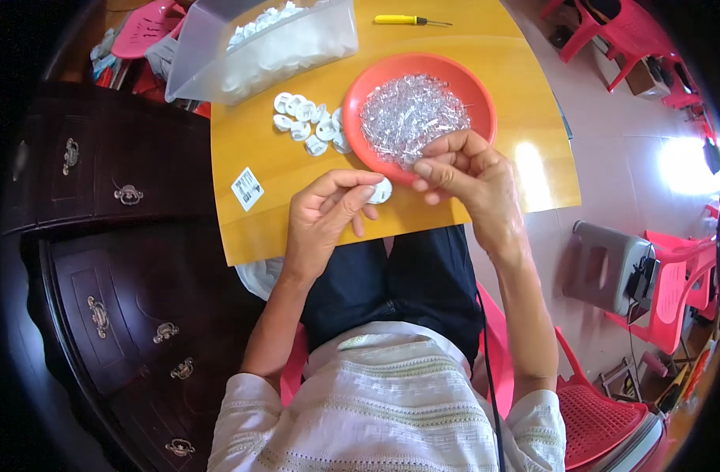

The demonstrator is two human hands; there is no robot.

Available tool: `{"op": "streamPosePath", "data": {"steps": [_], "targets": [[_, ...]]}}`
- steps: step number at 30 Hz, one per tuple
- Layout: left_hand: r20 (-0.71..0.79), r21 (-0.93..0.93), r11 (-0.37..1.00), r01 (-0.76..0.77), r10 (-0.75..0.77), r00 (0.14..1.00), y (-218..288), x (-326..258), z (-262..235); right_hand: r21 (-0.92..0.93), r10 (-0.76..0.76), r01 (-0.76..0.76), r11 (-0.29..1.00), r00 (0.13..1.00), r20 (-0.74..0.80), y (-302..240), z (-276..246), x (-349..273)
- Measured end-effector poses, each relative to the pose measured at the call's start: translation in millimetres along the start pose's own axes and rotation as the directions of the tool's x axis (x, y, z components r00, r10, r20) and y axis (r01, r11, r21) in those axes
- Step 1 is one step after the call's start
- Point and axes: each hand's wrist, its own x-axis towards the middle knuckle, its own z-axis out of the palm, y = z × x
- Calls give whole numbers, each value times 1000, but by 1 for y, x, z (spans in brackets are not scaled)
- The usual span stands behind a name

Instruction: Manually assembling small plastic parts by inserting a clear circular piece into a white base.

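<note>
Between the thumb and fingers of my left hand [322, 214] is a small round white plastic piece [382, 191], held just past the near edge of the red bowl. My right hand [472, 177] is over the bowl's near right rim, with thumb and forefinger pinched together. Whatever that pinch holds, if anything, is too small to make out against the clear pieces. The shallow red bowl [486, 93] carries a heap of small clear plastic pieces [415, 114]. Left of it, several similar round white pieces [300, 130] lie loosely grouped on the yellow tabletop [277, 224].
A translucent plastic bin [289, 59] with many white pieces stands at the far left of the table. A yellow-handled screwdriver [399, 20] lies at the far side. A printed white label [247, 189] is near the left edge. Dark drawers [100, 173] flank the table's left.
</note>
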Motion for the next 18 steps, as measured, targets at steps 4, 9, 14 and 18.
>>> {"op": "streamPosePath", "data": {"steps": [4,9,14,18], "targets": [[56,-107,994,2,4,998,-9,-7,12,63,71,-70,996,997,-7,6,8,-25],[59,-172,985,-12,23,998,-17,-16,23,100,22,-22,995,1000,3,20,11,-40],[7,-204,977,-64,67,998,-28,-21,27,-17,-1,2,1000,1000,10,25,13,-41],[-67,-194,977,-93,82,994,-25,-22,33,-38,30,-31,999,999,-19,26,13,-41]]}}
